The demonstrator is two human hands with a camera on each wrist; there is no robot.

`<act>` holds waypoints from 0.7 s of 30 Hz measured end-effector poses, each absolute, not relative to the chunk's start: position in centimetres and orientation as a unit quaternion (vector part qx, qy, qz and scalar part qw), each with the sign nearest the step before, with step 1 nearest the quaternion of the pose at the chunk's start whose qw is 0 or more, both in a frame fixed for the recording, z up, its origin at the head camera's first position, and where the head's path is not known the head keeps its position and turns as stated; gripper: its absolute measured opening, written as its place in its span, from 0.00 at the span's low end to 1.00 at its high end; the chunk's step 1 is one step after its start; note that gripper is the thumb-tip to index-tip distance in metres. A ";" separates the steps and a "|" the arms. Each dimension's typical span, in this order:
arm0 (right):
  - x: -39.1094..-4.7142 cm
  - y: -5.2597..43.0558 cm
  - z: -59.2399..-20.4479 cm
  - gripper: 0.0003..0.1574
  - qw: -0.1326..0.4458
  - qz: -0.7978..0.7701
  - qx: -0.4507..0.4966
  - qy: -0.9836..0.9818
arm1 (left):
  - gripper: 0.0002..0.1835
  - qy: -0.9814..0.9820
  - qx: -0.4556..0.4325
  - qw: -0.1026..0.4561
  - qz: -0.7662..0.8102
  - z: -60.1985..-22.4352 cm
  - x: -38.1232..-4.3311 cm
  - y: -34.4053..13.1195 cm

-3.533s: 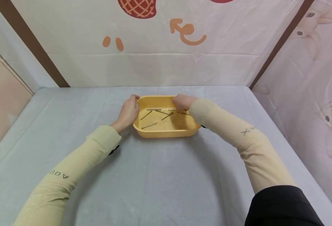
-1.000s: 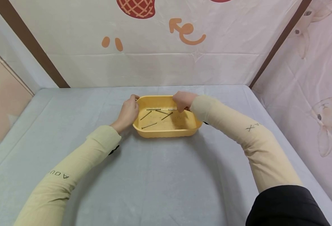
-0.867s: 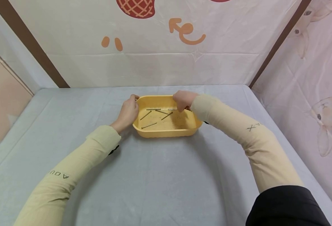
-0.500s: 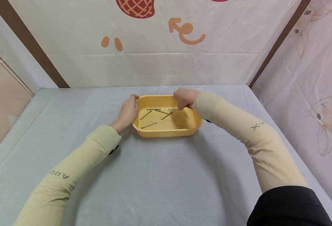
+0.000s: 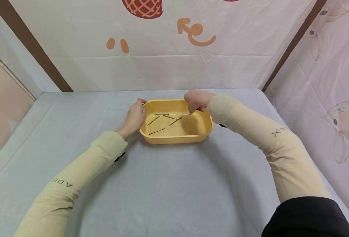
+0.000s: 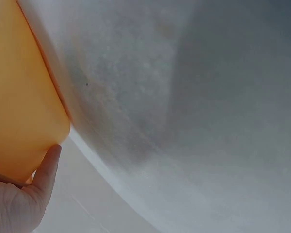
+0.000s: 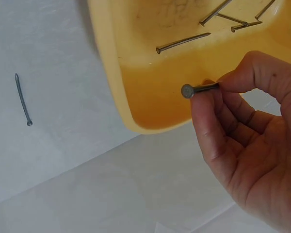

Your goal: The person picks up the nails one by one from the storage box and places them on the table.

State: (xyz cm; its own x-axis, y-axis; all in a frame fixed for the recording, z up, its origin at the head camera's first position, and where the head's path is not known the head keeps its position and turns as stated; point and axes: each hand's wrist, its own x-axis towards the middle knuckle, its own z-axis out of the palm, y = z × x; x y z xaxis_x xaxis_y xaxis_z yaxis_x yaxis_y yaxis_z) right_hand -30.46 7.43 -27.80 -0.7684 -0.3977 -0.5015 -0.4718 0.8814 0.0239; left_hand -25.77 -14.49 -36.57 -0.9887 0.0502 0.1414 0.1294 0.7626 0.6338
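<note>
A yellow plastic tray rests on the cloth-covered table, with several metal nails scattered over its floor. My left hand grips the tray's left end. In the left wrist view, the thumb of the left hand lies against the tray's outer wall. Over the right end of the tray, my right hand pinches a nail between thumb and index finger, its flat head pointing away from the fingertips. The tray floor is below this held nail.
Another nail lies on the table beside the tray in the right wrist view; the right arm hides that spot from the head view. A pale cloth wall with printed figures stands behind the table.
The right hand has taken a nail from the tray's right part and lifted it up and to the right. The left hand and the tray have stayed in place.
</note>
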 end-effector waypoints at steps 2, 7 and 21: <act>-30.5 7.5 -27.8 0.06 0.244 0.078 -0.236 0.937 | 0.19 -0.937 -0.048 0.058 -0.340 -36.6 -25.8 -14.5; -30.5 7.5 -27.7 0.06 0.246 0.085 -0.238 0.936 | 0.19 -0.937 -0.050 0.060 -0.341 -36.6 -25.9 -14.6; -29.9 8.6 -27.5 0.16 0.208 0.092 -0.280 0.933 | 0.19 -0.934 -0.053 0.061 -0.347 -36.6 -25.9 -14.7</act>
State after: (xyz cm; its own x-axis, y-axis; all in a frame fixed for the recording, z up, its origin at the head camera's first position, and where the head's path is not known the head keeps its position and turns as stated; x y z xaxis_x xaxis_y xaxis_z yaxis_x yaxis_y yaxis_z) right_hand -29.95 8.59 -27.48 -0.7573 -0.4834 -0.4392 -0.5600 0.8266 0.0558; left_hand -25.86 -14.70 -36.63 -0.9868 0.0574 0.1512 0.1421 0.7540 0.6414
